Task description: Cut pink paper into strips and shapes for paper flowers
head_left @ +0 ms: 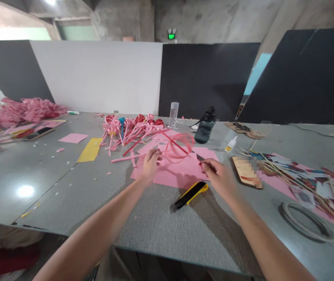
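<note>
My left hand [150, 163] rests on pink paper sheets [178, 171], its fingers curled on a thin pink strip [176, 149] that loops up in a ring above the paper. My right hand [217, 174] is closed around a dark-bladed tool with a red handle [199, 159], probably scissors, pointing at the loop. A yellow and black utility knife [190, 194] lies on the grey table [161, 230] just in front of my right hand. Behind the sheets lies a pile of finished pink and red paper flowers on sticks [132, 130].
A dark water bottle [204, 125], a clear small bottle [173, 114] and a glue bottle [230, 144] stand behind the paper. A phone [244, 171], sticks and coloured scraps [307, 175] lie right, a tape ring [306, 220] near the edge. Yellow [90, 150] and pink [72, 137] sheets and more flowers [23, 111] lie left.
</note>
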The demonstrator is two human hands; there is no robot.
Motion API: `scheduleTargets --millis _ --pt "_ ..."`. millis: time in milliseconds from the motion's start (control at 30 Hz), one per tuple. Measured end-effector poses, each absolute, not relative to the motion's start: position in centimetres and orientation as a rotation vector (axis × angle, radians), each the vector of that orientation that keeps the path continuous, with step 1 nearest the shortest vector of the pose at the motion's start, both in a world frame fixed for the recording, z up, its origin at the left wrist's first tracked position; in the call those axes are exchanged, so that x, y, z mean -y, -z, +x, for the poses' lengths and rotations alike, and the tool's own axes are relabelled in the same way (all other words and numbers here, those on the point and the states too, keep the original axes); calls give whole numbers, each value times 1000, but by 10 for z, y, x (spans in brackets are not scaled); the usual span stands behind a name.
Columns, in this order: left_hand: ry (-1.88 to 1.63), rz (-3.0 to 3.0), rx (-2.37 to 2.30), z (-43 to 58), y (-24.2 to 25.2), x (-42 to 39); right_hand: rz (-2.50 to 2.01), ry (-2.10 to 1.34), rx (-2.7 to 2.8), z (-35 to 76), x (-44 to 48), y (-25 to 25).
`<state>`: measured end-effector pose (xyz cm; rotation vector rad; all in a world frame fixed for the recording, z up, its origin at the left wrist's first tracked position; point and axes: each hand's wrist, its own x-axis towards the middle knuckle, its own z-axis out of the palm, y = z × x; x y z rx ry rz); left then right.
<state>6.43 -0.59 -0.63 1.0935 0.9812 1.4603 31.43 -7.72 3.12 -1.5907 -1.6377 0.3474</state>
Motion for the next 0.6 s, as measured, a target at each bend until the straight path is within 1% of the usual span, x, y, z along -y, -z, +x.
scheduleTargets --millis 267,433,600 --pt "-1452 1085 -989 64 6 6 -1549 -287 1600 314 78 -33" --pt "-1436 1090 -978 64 5 7 -1532 -357 1611 315 78 -31" --pt "-1338 1104 -921 65 1 8 -1521 -346 1599 315 77 -30"
